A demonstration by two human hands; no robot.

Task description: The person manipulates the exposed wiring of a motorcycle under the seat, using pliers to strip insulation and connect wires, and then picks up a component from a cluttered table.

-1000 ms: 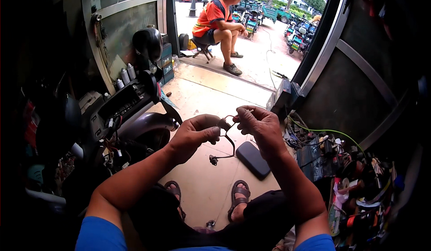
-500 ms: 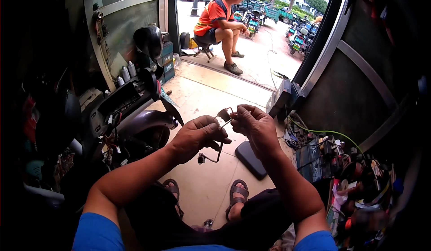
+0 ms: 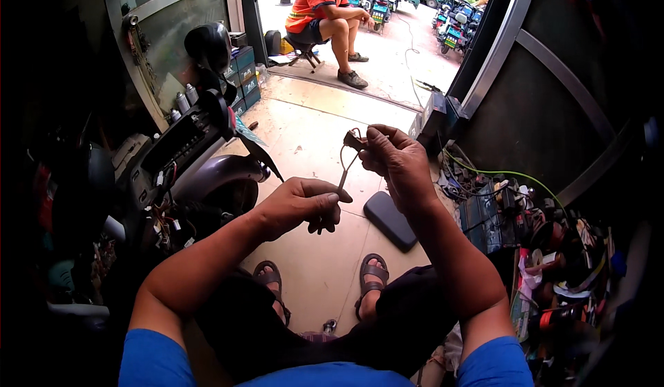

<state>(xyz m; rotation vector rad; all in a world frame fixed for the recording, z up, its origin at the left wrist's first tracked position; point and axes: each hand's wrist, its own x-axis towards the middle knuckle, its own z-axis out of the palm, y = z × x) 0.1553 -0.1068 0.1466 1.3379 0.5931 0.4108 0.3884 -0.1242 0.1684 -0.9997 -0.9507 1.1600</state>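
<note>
My right hand [image 3: 393, 159] pinches a small brown connector [image 3: 355, 140] with short wire loops, held up at the centre of the view. A pale two-wire lead [image 3: 344, 169] hangs from it down into my left hand [image 3: 310, 208], whose thumb and fingers grip the lead lower down, where its lower end is mostly hidden. Below my hands a dark rounded rectangular pad [image 3: 389, 221] lies on the tiled floor [image 3: 325, 255].
Dismantled scooter bodywork [image 3: 181, 152] and loose wiring stand at the left, with batteries [image 3: 242, 76] behind. Tools and parts [image 3: 546, 276] pile at the right. A person in an orange vest [image 3: 315, 13] sits at the doorway, parked scooters [image 3: 453, 31] beyond.
My right hand has risen with the connector, and my left hand now grips lower on the lead, further from the right. The surroundings have shifted upward in the view.
</note>
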